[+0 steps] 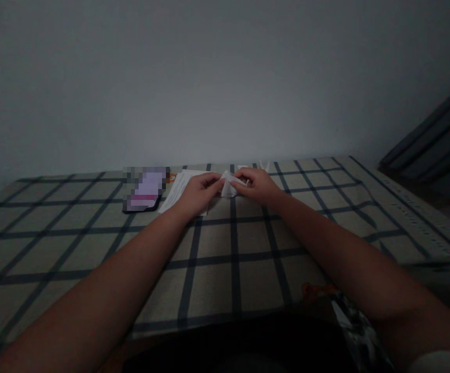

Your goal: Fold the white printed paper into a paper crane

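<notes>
Out at the far side of the checked cloth (217, 269), both my arms are stretched forward and my hands meet over one of its dark stripes. My left hand (199, 194) and my right hand (258, 186) each pinch an end of a small piece of white paper (229, 185), fingers closed narrowly on it, so it sits between the two hands just above the cloth. It looks creased or folded, though the dim light keeps me from telling its exact shape.

Under and beside my left hand lies a flat white sheet (178, 189), and just left of that sheet rests a phone (145, 194) with a lit pinkish screen, its dark case touching the cloth. Behind my right hand, near the cloth's far edge, a few small white bits (264, 166) lie too small to make out. A plain grey wall (225, 77) rises behind everything.
</notes>
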